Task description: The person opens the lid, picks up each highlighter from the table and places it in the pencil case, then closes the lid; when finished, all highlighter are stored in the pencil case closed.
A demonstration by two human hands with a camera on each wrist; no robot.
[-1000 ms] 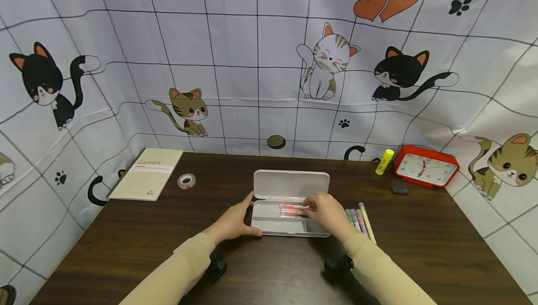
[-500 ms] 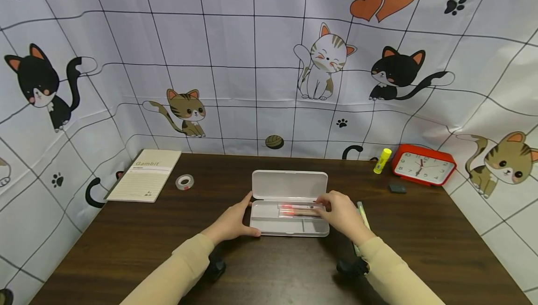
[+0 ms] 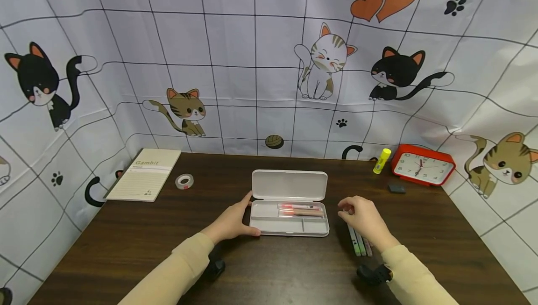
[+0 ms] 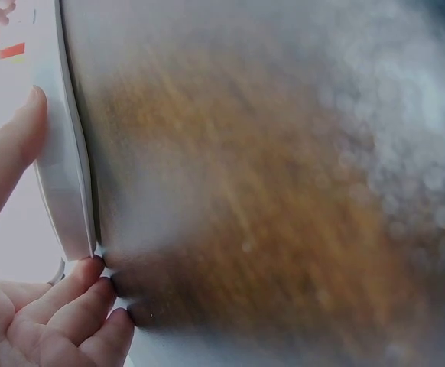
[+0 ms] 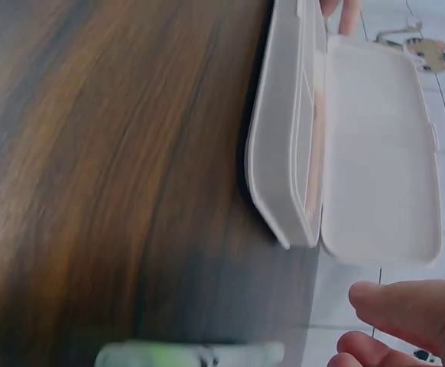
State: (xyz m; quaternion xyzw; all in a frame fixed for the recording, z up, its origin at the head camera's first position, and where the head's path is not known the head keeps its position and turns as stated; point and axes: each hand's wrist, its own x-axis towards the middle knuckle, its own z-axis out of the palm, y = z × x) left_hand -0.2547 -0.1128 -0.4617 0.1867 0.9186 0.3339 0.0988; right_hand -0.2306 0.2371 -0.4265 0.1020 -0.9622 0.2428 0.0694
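Observation:
A white pencil case [image 3: 277, 225] lies with its lid raised on the dark table, with orange-tinted pens [image 3: 300, 210] in its rear compartment. My left hand [image 3: 231, 222] grips the case's left end, thumb toward the front corner and fingertips at the back; the left wrist view shows the thumb [image 4: 16, 145] against its side wall. My right hand [image 3: 364, 216] hovers right of the case, fingers loosely bent with nothing between them. Below it several markers [image 3: 357, 243] lie side by side, partly covered by the hand. In the right wrist view a green-and-white marker [image 5: 184, 354] shows.
A notepad [image 3: 145, 174] and a tape roll [image 3: 184, 181] lie at the left back. Toward the right back are a yellow glue stick [image 3: 382, 161], a red clock [image 3: 423, 165] and a small dark block [image 3: 397, 188]. A cat-print sheet [image 3: 235, 85] hangs behind the table.
My right hand has let go of a pen in the case's rear compartment and moved right, over the markers. My left hand stays at the case.

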